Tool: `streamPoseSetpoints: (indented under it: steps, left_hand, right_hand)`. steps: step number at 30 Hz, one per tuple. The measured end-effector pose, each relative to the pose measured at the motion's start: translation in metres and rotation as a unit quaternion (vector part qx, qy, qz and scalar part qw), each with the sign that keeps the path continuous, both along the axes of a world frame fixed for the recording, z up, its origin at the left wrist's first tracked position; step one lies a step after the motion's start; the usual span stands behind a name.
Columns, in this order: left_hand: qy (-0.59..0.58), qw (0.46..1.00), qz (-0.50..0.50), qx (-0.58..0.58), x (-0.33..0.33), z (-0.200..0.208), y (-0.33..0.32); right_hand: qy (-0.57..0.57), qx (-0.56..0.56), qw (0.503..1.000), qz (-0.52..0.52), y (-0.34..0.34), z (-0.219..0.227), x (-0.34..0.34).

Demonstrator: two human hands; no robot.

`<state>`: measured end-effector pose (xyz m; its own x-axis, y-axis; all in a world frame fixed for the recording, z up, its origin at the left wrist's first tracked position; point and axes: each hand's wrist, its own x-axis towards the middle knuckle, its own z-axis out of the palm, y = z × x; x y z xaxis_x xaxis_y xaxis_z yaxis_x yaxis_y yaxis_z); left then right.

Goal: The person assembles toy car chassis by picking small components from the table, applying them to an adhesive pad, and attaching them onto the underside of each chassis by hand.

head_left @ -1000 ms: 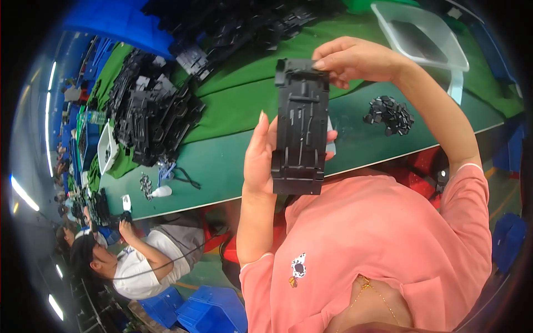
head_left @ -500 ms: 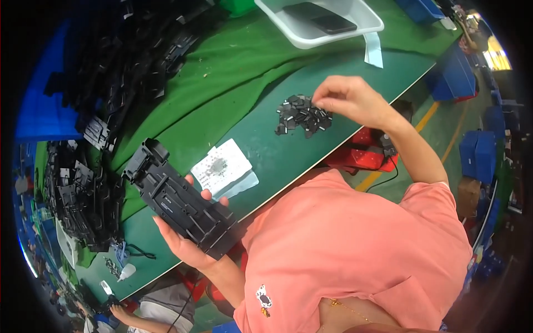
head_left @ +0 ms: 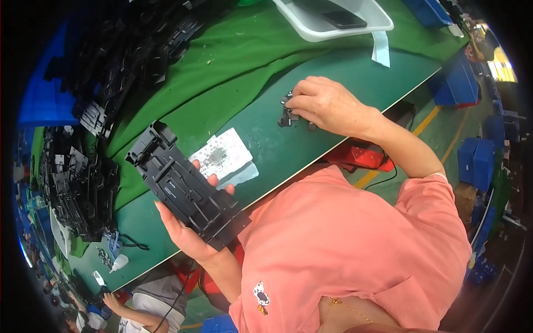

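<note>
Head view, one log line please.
left hand: holding long black part | right hand: at small black pieces | white tray: dark slab inside

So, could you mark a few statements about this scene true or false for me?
1. The left hand holds a long black part. True.
2. The white tray holds a flat dark object. True.
3. The right hand is inside that tray. False: the right hand is at the small black pieces.
4. The shirt is blue. False: the shirt is pink.
</note>
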<state>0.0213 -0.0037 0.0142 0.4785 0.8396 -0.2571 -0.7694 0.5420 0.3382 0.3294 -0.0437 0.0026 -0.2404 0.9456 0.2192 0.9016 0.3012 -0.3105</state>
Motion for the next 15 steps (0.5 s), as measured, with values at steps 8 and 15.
streamPoseSetpoints:
  steps: [8, 15]
  left_hand:
    - [-0.01, 1.0, -0.004, 0.0, -0.003, -0.002, 0.003]
    - [-0.034, 0.998, 0.021, 0.043, -0.013, -0.008, 0.008]
  right_hand:
    - [0.316, -0.077, 0.933, -0.155, 0.006, 0.01, 0.019]
    - [0.609, -0.286, 0.712, -0.203, 0.007, 0.023, 0.018]
